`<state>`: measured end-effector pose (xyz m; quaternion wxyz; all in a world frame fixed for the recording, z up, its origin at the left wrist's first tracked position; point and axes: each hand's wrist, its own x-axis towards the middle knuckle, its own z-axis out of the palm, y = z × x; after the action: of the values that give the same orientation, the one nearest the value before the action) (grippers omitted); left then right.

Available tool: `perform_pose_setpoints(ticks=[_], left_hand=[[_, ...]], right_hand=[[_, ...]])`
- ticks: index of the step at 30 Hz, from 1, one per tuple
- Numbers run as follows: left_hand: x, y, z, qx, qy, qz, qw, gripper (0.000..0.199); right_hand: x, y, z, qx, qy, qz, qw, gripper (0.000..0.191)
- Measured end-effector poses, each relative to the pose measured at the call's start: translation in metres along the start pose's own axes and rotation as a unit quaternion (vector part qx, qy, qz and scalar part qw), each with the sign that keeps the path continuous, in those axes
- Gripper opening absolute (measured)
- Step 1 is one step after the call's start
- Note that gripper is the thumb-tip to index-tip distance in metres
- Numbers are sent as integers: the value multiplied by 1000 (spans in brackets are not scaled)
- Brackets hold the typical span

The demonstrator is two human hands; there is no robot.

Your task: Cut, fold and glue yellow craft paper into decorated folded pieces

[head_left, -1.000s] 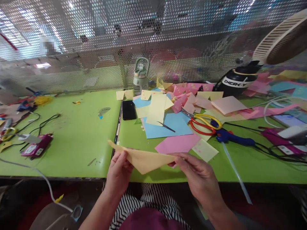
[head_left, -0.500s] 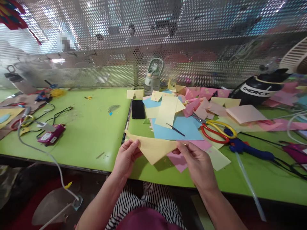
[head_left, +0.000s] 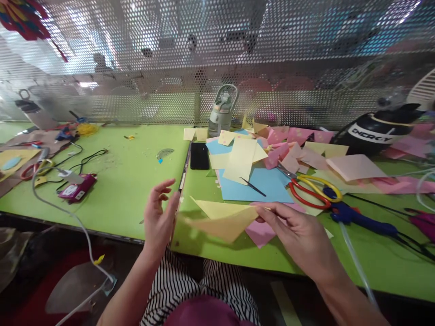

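Yellow paper (head_left: 231, 227), folded over, hangs above the desk (head_left: 118, 181) on the near side of the blue sheet (head_left: 277, 182). The right hand (head_left: 302, 240) pinches its right end; the left hand (head_left: 159, 222) is empty, fingers spread, near the loose end. Held at one end only, it could swing or crease askew, since nothing steadies the flaps. Half a second ago both hands gripped it; now the flaps gape.

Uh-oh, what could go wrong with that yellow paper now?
Only the right hand pinches the yellow paper, by one end, with the left hand off it, so it might slip or crease. The scissors and blue glue gun lie near the right hand; a wide swing could bump them.
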<state>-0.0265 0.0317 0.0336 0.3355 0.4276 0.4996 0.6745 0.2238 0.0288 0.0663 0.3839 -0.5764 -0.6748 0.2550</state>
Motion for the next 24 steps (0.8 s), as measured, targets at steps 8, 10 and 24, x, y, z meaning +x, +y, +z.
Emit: perform_pose_setpoints(ticks=[8,10,24], left_hand=[[-13,53,30,107,-358,24,927,65],[-7,47,34,176,-402,19,898,27],[-2,24,32,202,-482,-63,850,47]], right_hand=[[8,-31,-15,-99,-108,-118,982,36],[7,-34,-18,-94,-118,-144,978,33],[3,-24,-11,-37,-176,-14,984,40]])
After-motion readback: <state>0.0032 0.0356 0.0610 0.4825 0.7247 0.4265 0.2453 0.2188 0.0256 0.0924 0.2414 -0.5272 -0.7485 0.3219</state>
